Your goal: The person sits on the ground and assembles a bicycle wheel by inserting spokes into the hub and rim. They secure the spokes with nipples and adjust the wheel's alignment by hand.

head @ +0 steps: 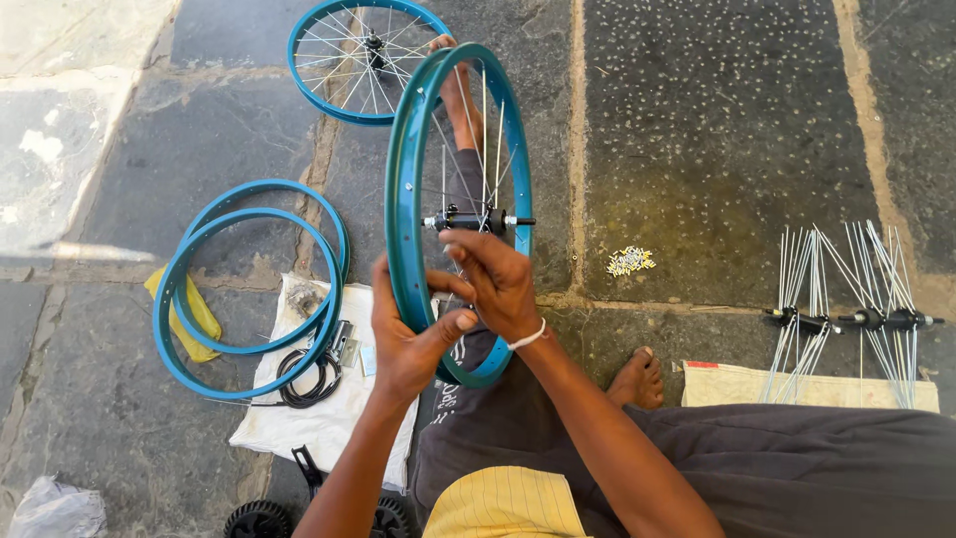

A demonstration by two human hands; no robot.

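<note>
teal rim (406, 189) stands upright between your hands: your left hand (406, 344) grips its near edge, your right hand (495, 282) pinches a spoke (450, 261) just below the black hub (468, 219). two bare rims (199, 299) lie left.

The stone floor (697, 120) carries everything. At 12 o'clock lies a spoked wheel (358, 60). At 9 o'clock two blue rims (169, 299) overlap a white cloth (329, 418) and a yellow bag (194, 319). At 3 o'clock lie spoked hubs (856, 319), partly on a sack (747, 384), with small nipples (630, 261) nearer centre.
</note>
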